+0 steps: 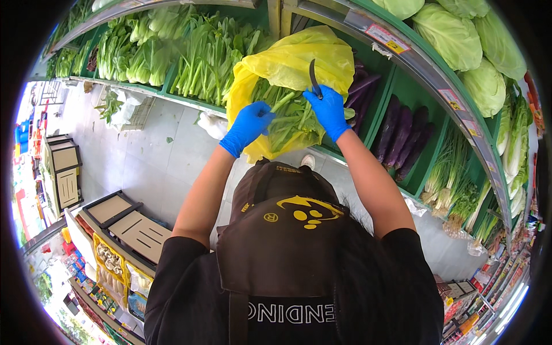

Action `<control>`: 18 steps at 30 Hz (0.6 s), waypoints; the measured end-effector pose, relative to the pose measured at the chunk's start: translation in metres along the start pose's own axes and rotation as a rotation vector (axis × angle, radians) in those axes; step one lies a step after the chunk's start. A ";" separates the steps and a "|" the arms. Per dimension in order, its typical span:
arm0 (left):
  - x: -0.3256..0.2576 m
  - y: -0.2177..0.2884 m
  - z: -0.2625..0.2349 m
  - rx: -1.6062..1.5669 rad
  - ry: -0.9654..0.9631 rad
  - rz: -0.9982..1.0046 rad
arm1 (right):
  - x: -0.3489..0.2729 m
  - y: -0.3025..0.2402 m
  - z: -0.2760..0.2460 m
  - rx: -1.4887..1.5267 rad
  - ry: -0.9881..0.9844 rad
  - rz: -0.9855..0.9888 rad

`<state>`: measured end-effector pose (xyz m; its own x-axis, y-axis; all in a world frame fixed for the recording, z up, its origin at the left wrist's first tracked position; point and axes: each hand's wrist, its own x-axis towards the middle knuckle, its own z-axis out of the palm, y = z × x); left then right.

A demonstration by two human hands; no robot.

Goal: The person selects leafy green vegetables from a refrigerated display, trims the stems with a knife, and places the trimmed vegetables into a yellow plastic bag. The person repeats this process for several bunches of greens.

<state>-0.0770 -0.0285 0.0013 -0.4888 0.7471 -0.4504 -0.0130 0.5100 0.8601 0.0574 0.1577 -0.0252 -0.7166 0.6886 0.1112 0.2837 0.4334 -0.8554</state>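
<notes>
An open yellow plastic bag [279, 64] hangs against the front of the vegetable shelf, with leafy green vegetables [294, 122] inside it. My left hand [250, 125], in a blue glove, is at the bag's left side. Its fingers are curled round the end of a pale green stalk [283, 103]. On the right, my blue-gloved right hand [328, 110] is closed round a small knife [313, 76]. The dark curved blade points up and away from me, over the bag's mouth. The knife's handle is mostly hidden in the fist.
Leafy greens [207, 63] fill the green shelf at the far left. Eggplants [397, 135] and spring onions [445, 167] lie to the right, below cabbages [448, 37] on an upper shelf. A white basket [138, 115] stands on the tiled floor [144, 164]; display crates [138, 230] are behind at left.
</notes>
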 end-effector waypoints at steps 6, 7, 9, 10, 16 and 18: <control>0.002 -0.018 0.018 -0.146 0.059 0.040 | -0.016 -0.030 0.008 -0.141 -0.115 -0.199; 0.003 -0.028 0.023 -0.150 0.069 0.081 | -0.023 -0.032 0.007 -0.172 -0.337 -0.133; 0.009 -0.036 0.026 0.130 0.093 0.186 | -0.032 -0.029 0.012 -0.180 -0.420 -0.091; 0.007 -0.035 0.030 0.147 0.087 0.198 | -0.035 -0.024 0.015 -0.183 -0.458 -0.066; 0.006 -0.051 0.039 0.077 0.058 0.244 | -0.033 -0.009 0.023 -0.086 -0.623 0.180; 0.005 -0.053 0.041 0.050 0.088 0.280 | -0.031 -0.013 0.014 0.005 -0.703 0.313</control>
<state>-0.0433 -0.0340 -0.0564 -0.5415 0.8228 -0.1728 0.1746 0.3111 0.9342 0.0668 0.1220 -0.0247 -0.8403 0.2465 -0.4829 0.5385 0.2758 -0.7962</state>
